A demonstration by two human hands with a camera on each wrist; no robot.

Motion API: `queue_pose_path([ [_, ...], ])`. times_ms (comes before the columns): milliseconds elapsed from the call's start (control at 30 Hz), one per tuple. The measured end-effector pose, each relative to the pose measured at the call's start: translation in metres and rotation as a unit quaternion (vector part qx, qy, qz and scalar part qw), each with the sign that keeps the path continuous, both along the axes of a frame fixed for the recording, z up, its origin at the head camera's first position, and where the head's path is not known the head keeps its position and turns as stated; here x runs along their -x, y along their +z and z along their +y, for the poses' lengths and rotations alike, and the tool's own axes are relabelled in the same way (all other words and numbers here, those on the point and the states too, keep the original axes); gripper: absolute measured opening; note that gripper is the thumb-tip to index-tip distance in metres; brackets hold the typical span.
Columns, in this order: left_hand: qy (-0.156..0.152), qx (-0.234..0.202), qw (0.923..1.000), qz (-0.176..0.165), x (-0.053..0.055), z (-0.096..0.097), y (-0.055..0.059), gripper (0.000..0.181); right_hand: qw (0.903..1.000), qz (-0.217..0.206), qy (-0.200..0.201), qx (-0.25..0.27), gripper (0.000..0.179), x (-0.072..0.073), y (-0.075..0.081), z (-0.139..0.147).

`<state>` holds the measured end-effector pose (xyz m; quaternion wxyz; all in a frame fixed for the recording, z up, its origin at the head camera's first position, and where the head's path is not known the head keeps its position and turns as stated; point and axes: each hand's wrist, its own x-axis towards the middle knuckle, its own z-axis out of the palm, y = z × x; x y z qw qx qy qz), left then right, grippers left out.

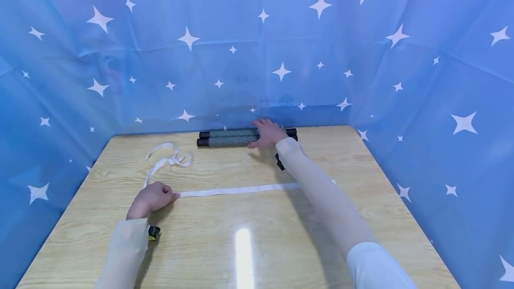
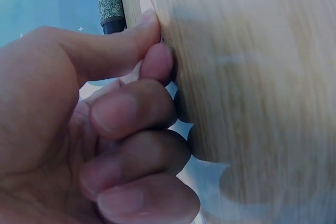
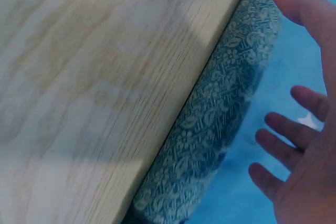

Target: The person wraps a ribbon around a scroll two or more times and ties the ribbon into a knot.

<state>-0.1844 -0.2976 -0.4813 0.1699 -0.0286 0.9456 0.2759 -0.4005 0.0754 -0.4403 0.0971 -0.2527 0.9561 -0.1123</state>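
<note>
A white ribbon [image 1: 241, 190] stretches straight across the table, and its other part curls loosely beyond my left hand [image 1: 154, 197]. Thumb and forefinger of that hand pinch the ribbon near the table surface; the remaining fingers are curled in the left wrist view. At the back edge lie two green, leaf-patterned rolls with black ends, a front roll [image 1: 229, 141] and a back roll [image 1: 234, 133]. My right hand [image 1: 267, 134] reaches over their right half with fingers spread. In the right wrist view its fingers are apart beside a patterned roll [image 3: 210, 108].
The wooden table [image 1: 201, 235] ends at a blue curtain [image 1: 241, 57] with white stars, which also hangs along both sides. A bright light reflection lies on the near tabletop. My right forearm crosses above the ribbon's right end.
</note>
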Motion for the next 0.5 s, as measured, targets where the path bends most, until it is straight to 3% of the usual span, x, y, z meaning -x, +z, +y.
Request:
queue_pose_path([
  [267,0.004,-0.004,1.0,0.007,-0.002,0.004,0.003,0.046,0.9987,-0.029,-0.005,-0.042,0.095,0.022,-0.018,-0.012],
  [500,0.007,-0.001,1.0,-0.001,-0.003,0.002,0.002,0.047,0.9975,-0.027,-0.015,-0.064,0.088,0.026,-0.029,-0.025],
])
